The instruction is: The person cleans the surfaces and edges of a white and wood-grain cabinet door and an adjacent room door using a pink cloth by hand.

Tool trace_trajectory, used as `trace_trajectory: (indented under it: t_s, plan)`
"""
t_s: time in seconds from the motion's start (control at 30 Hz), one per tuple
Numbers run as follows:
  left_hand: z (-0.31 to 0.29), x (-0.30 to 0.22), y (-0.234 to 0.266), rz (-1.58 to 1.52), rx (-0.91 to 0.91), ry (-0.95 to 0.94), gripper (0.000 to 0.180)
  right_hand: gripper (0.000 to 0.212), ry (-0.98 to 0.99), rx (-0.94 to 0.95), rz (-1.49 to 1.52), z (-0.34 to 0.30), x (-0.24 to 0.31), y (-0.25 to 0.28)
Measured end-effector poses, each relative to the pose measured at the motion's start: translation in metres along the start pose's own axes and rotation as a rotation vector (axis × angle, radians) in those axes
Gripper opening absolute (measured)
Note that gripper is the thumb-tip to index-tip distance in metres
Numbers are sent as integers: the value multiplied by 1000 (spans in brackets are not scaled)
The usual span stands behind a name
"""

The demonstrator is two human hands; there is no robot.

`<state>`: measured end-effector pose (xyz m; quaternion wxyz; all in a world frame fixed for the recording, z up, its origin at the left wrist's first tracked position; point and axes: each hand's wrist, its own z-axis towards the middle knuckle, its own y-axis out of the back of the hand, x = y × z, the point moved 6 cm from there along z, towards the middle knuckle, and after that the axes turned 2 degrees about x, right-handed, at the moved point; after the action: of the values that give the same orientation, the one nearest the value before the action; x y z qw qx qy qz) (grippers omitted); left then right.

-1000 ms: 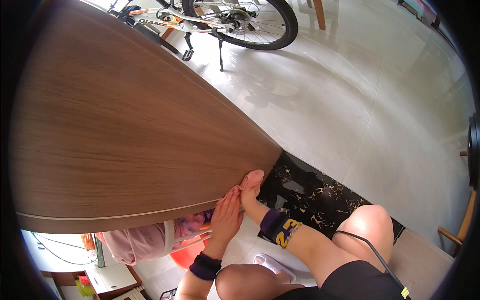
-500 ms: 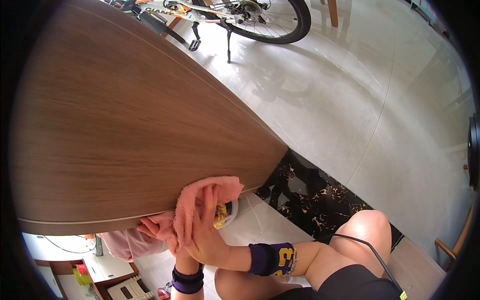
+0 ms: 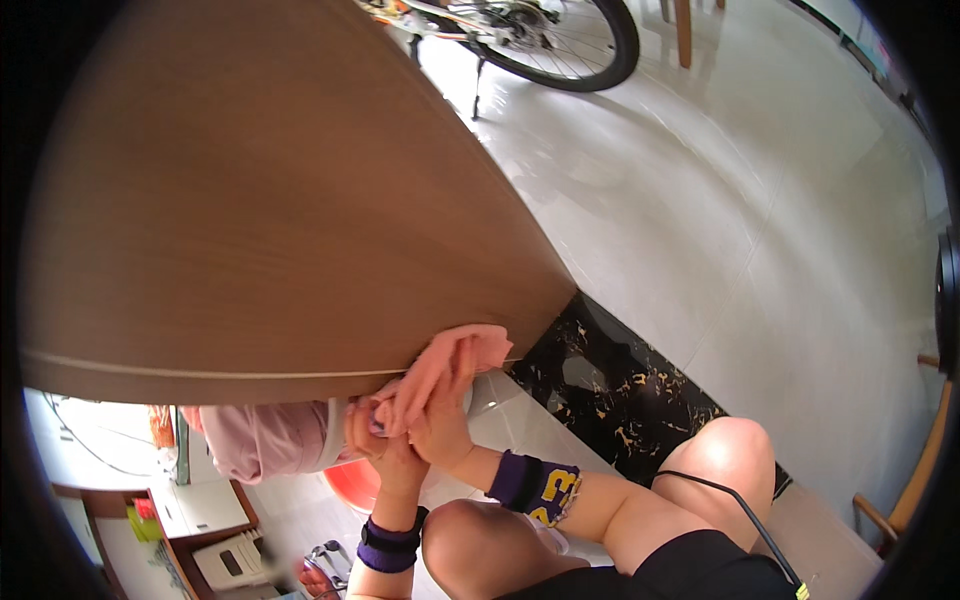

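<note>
A pink cloth [image 3: 478, 343] lies folded over the edge of a brown wooden door [image 3: 270, 220]. My right hand [image 3: 443, 428] grips it, fingers stretched up along the cloth and against the door edge. Just left of it, my left hand [image 3: 368, 428] is closed on the bunched lower end of the cloth. The two hands touch at the wrist and palm. Both wrists wear dark purple bands. What lies inside the left fingers is partly hidden by the cloth.
A red basin [image 3: 352, 486] stands below my left hand, beside a hanging pale pink fabric [image 3: 262, 440]. A black marbled threshold strip [image 3: 610, 385] crosses the floor by my knee. Farther off are a bicycle [image 3: 560, 45], a wooden chair [image 3: 915, 470] and a white cabinet [image 3: 200, 500].
Both hands and the cloth have shifted right and up along the door edge. My view has turned slightly, so less of the bicycle shows and the red basin has come into sight.
</note>
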<state>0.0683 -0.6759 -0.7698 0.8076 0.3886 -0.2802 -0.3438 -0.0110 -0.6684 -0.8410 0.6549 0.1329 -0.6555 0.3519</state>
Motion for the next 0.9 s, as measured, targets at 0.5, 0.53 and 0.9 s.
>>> trace_trajectory:
  t_s: [0.5, 0.53, 0.9]
  plan:
    - [149, 27, 133, -416, -420, -35, 50, 52, 906, 247, -416, 90, 270, -4]
    - [161, 31, 130, -290, -430, -25, 51, 52, 989, 225, -473, 100, 283, -9]
    - [80, 17, 38, 251, -168, 36, 57, 42, 838, 127, -454, 81, 107, 7]
